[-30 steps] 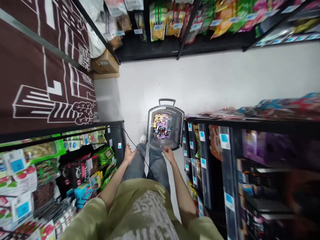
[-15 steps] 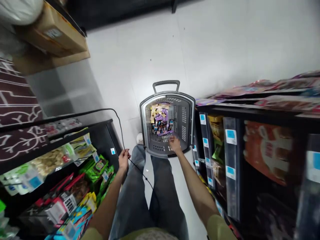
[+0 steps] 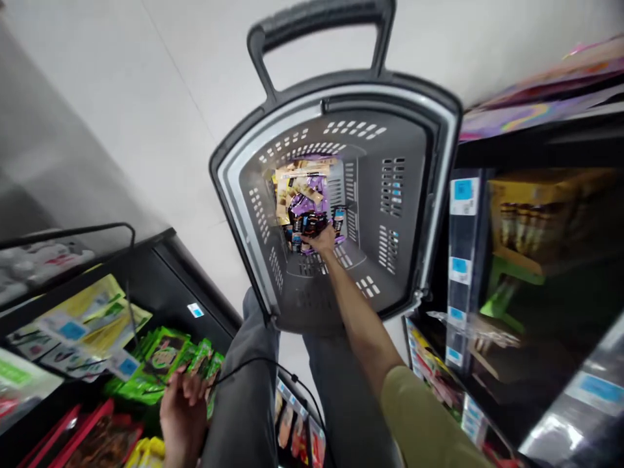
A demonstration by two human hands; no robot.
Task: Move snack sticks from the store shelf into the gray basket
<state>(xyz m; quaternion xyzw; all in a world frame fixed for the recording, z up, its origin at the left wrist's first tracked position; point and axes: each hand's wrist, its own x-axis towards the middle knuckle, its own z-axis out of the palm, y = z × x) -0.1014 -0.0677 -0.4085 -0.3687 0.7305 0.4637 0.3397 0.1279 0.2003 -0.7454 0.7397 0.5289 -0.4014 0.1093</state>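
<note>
A grey plastic shopping basket (image 3: 414, 169) with a black pull handle (image 3: 316, 19) stands on the floor in front of my legs. Purple, yellow and dark snack packets (image 3: 302, 201) lie at its bottom. My right hand (image 3: 322, 240) reaches deep inside and its fingers close on the dark packets. My left hand (image 3: 182, 409) hangs low at the left, fingers curled against the green packets (image 3: 166, 364) on the shelf, beside a thin black cable (image 3: 253, 364). Whether it grips anything is unclear.
Black store shelves flank the narrow aisle: a left shelf (image 3: 160, 279) with yellow, green and red snack bags, and a right shelf (image 3: 511, 260) with blue price tags (image 3: 462, 190). Pale floor (image 3: 160, 97) lies beyond the basket.
I have bent down, so the basket looks much larger. My right hand went from the basket's near rim down onto the packets. My left hand dropped to the green packets.
</note>
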